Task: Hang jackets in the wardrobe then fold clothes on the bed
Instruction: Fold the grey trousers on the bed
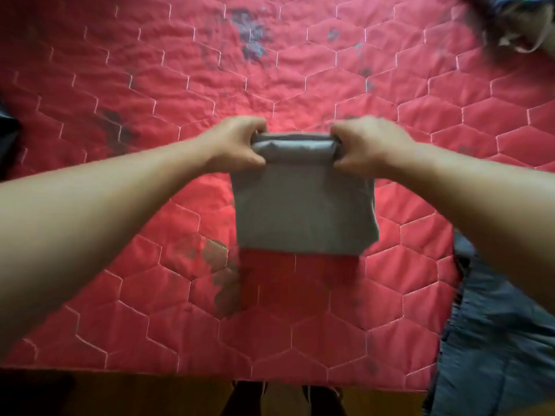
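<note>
A folded grey garment [303,211] hangs in front of me above the red quilted bed cover [150,85]. Its top is rolled into a thick fold. My left hand [232,144] grips the left end of that fold, thumb in front and fingers curled behind. My right hand [366,144] grips the right end the same way. The lower part of the garment hangs free as a flat rectangle and casts a shadow on the cover below it.
A blue-grey garment [495,340] lies on the bed's right edge. More clothing [522,22] sits at the far right corner. A dark item [7,130] shows at the left edge. The wooden floor [120,394] and my feet [285,397] are below the bed's near edge.
</note>
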{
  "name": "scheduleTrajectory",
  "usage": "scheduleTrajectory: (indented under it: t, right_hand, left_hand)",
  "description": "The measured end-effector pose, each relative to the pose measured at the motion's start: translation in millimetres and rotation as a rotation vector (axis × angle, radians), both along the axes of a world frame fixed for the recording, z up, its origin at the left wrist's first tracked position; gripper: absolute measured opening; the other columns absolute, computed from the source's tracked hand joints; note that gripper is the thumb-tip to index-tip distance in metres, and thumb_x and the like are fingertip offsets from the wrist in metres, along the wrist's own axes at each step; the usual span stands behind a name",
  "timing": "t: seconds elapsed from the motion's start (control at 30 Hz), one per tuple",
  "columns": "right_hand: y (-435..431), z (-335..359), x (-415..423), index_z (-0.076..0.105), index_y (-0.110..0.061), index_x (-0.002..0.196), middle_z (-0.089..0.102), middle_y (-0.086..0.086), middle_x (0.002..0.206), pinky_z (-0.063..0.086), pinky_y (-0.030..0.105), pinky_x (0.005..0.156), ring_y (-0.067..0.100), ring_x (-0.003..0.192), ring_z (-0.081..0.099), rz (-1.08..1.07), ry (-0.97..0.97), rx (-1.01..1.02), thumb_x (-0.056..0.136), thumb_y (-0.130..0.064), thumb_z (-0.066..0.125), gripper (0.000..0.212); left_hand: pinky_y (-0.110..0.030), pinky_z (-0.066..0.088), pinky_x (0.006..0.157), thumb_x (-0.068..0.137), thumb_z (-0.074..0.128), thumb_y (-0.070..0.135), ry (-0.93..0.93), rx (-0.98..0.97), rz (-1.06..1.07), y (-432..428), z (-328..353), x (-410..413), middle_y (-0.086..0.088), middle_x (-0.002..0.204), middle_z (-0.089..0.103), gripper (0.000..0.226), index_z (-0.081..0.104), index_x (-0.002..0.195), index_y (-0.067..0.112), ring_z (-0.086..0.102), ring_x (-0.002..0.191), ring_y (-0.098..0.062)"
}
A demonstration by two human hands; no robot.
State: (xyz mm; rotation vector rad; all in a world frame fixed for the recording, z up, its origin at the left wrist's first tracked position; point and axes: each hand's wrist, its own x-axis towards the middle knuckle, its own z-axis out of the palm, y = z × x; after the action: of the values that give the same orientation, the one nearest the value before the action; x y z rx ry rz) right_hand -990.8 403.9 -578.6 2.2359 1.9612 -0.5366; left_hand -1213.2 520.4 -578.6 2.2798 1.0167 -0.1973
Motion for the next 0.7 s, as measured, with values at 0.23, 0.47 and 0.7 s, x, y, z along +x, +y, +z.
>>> scheduleTrajectory:
  t: [0.23,0.47,0.7]
  right_hand:
    - [15.7,23.7,7.4,0.049,-0.012,0.114,0.056,0.016,0.115,0.036,0.042,0.062,0.041,0.105,0.054,0.096,-0.272,0.347,0.082,-0.018,0.064,0.036]
    - [-95.6,-116.6,-50.2,0.054,-0.013,0.108,0.057,0.016,0.109,0.05,0.043,0.064,0.038,0.097,0.056,0.108,-0.23,0.11,0.081,-0.015,0.066,0.03]
    - [-79.4,-139.1,-46.1,0.068,-0.014,0.105,0.064,0.012,0.11,0.048,0.048,0.077,0.038,0.101,0.06,-0.119,-0.06,0.354,0.094,-0.048,0.045,0.042]
  left_hand:
    - [-0.043,0.046,0.064,0.075,0.07,0.015,-0.116,0.518,-0.107,8.5,17.6,9.4,-0.01,0.104,0.052,0.03,0.053,0.099,0.015,0.051,0.1,-0.034]
    - [-0.047,0.053,0.067,0.075,0.066,0.011,0.213,0.383,-0.295,-93.8,-117.4,-45.2,-0.012,0.119,0.048,0.039,0.051,0.111,0.015,0.049,0.108,-0.037]
    - [-0.046,0.044,0.093,0.089,0.05,0.035,-0.128,0.489,0.02,-90.8,-145.4,-24.5,-0.009,0.133,0.056,0.038,0.063,0.12,0.019,0.051,0.126,-0.032]
